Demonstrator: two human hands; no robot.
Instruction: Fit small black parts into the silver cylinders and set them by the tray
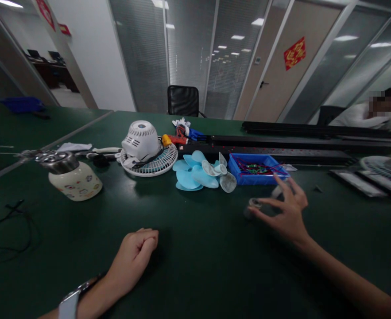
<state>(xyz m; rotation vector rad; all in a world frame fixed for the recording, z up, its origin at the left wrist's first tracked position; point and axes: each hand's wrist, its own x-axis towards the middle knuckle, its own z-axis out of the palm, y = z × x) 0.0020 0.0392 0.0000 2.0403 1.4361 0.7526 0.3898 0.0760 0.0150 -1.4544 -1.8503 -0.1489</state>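
Note:
My right hand (pixel 288 210) is over the table with its thumb and index fingertip at a small round part (pixel 255 203), pale with a ring-shaped top. The part is blurred, and its exact kind is hard to make out. The other fingers are raised and spread, and a second translucent piece (pixel 277 191) shows just behind them. My left hand (pixel 135 252) rests on the dark green table, curled into a loose fist with nothing visible in it. Light blue and grey fan blades (pixel 195 173) lie beyond the hands, left of a blue tray (pixel 258 177) containing wires.
A white fan motor housing (pixel 141 139) stands on a round grille (pixel 164 166). To its left is a tilted cream bottle (pixel 77 181); a black cable (pixel 25 221) lies nearer. Long black bars (pixel 298 144) run across the back. Another person (pixel 354 115) sits at far right.

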